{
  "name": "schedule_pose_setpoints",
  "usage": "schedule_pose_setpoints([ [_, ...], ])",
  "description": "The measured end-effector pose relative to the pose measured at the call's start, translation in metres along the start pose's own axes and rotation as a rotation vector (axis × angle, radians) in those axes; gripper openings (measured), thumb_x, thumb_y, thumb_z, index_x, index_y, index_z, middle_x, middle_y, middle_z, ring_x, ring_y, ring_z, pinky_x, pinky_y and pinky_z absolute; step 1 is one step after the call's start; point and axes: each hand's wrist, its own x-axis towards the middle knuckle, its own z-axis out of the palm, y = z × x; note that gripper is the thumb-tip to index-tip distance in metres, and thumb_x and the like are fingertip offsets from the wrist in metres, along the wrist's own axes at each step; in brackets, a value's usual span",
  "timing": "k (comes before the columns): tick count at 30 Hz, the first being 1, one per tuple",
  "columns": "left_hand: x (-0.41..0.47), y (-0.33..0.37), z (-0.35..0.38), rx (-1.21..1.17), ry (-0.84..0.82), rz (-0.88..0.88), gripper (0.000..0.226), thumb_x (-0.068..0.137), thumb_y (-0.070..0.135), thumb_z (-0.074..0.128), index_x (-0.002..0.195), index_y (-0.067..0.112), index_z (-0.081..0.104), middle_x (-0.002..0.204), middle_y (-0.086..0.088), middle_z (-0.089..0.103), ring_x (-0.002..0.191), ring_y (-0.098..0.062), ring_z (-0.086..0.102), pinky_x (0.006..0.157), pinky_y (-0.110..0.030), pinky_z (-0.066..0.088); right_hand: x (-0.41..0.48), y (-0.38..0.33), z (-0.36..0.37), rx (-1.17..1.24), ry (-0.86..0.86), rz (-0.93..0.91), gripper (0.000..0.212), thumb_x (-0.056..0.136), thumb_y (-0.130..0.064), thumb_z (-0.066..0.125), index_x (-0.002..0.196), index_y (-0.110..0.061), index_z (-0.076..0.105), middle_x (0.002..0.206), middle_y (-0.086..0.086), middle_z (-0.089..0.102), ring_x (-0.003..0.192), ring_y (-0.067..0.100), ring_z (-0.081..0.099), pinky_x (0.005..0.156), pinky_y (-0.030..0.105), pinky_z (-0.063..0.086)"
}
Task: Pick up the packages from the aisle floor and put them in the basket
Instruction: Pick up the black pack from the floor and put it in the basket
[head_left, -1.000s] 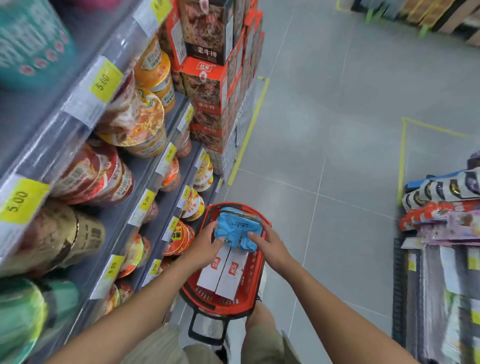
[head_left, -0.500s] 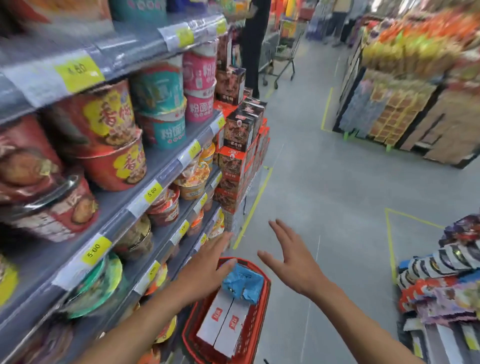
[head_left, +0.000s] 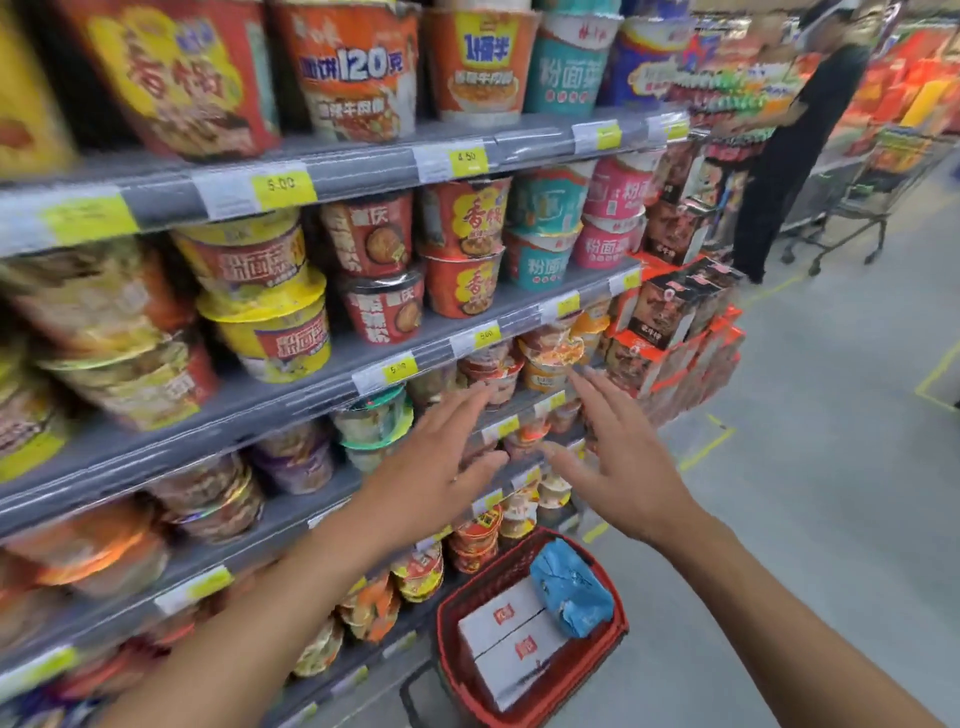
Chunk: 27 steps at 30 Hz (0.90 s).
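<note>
On the left, shelves (head_left: 322, 374) of noodle cups fill the scene; the left hand (head_left: 441, 467) and right hand (head_left: 628, 467) hover with fingers spread, holding nothing. Near and below sits the red basket (head_left: 452, 618), holding two white boxes (head_left: 511, 644) and a blue package (head_left: 571, 592) at its right. The crinkled blue package looks light and soft, best pinched at its edges; the boxes look stiff, best gripped by their sides.

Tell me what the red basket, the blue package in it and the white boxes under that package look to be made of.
Red basket: most likely moulded plastic, matte; its walls are an open grid.
Blue package: seemingly thin plastic film, glossy; it is creased and catches highlights.
White boxes: probably cardboard, smooth finish; flat faces, straight edges, small red printed marks. A coated surface cannot be ruled out.
</note>
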Motion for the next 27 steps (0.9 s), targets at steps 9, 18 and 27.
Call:
schedule_pose_setpoints([
  [9, -0.150, -0.001, -0.058, 0.142, 0.304, -0.234, 0.072, 0.099, 0.062, 0.037, 0.159, 0.042, 0.004, 0.169, 0.015, 0.011, 0.155, -0.005, 0.006, 0.126, -0.040, 0.018, -0.010, -0.123, 0.047, 0.088, -0.161, -0.384, 0.087, 0.093, -0.077, 0.039, 0.165, -0.033, 0.016, 0.172, -0.009, 0.012, 0.158, 0.010, 0.007, 0.128, 0.043, 0.013],
  [18, -0.370, -0.007, -0.119, 0.232, 0.552, -0.644, 0.071, 0.103, 0.057, 0.043, 0.160, 0.043, 0.004, 0.168, 0.023, 0.002, 0.153, 0.004, -0.001, 0.124, -0.029, 0.013, -0.051, -0.303, 0.129, 0.170, -0.376, -0.726, 0.093, 0.087, -0.085, 0.033, 0.163, -0.035, 0.019, 0.172, -0.009, 0.015, 0.158, 0.019, 0.017, 0.124, 0.055, 0.024],
  [27, -0.663, 0.014, -0.156, 0.327, 0.759, -1.005, 0.071, 0.099, 0.067, 0.036, 0.160, 0.042, 0.010, 0.168, 0.020, 0.009, 0.154, 0.002, 0.003, 0.126, -0.041, 0.019, -0.187, -0.522, 0.221, 0.260, -0.616, -1.002, 0.096, 0.084, -0.084, 0.033, 0.165, -0.035, 0.014, 0.172, -0.010, 0.010, 0.158, 0.014, 0.009, 0.128, 0.049, 0.018],
])
